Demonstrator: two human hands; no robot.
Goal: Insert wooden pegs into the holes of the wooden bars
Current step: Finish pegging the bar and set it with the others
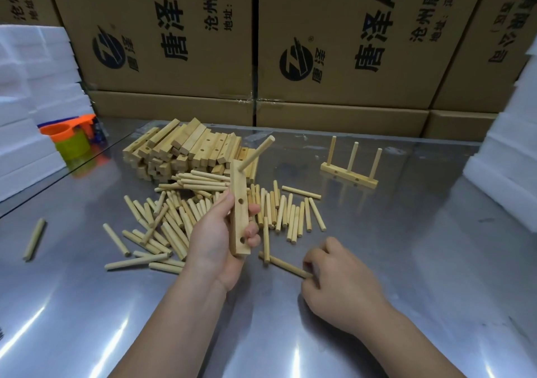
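Steel table surface (pixel 421 276) lies nearest the viewer, and on it a loose peg (pixel 286 265) is pinched at its near end by the curled fingers of the right hand (pixel 337 284); the peg appears not yet lifted from the table. Just beyond, a wooden bar (pixel 240 217) is held roughly upright by the left hand (pixel 216 238), with the thumb on one side and the fingers wrapped round the other. One inserted peg (pixel 256 153) is seated in the top hole; the middle hole (pixel 241 201) and lower hole (pixel 242 240) are unfilled. The step in hand is judged to be the fetching of the second peg. For the next move, the peg end is to be aligned square with an unfilled hole and pressed home. Further back, scattered pegs (pixel 180 220), a stack of bars (pixel 186 151) and a finished bar (pixel 350 175) carrying three upright pegs are laid out
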